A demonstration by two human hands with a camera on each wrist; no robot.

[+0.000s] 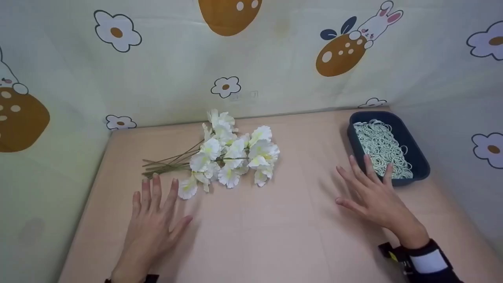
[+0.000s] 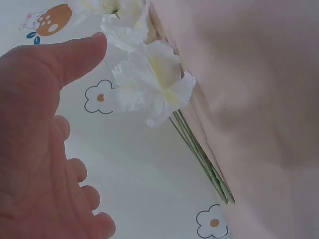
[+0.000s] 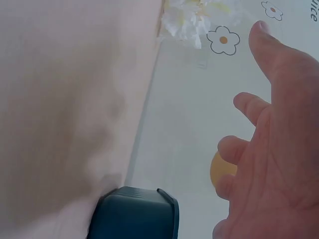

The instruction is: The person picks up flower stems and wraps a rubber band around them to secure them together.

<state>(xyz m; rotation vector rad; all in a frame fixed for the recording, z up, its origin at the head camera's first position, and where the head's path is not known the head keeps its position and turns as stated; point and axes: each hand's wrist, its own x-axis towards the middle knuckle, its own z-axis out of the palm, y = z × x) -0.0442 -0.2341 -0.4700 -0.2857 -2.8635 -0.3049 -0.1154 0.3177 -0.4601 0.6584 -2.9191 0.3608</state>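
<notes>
White flowers (image 1: pixel 232 155) lie in a bunch at the centre of the head frame, stems (image 1: pixel 167 167) pointing left, on the pinkish worktop (image 1: pixel 267 243). A dark tray (image 1: pixel 421 165) of pale rings (image 1: pixel 379 145) sits at right. At lower left, the left hand (image 1: pixel 151 226) is spread wide, just below the stems; at lower right, the right hand (image 1: pixel 377 202) is likewise spread, its fingertips overlapping the tray's lower-left edge; I cannot tell whether they touch it. A printed backdrop (image 1: pixel 169 70) fills the top.
</notes>
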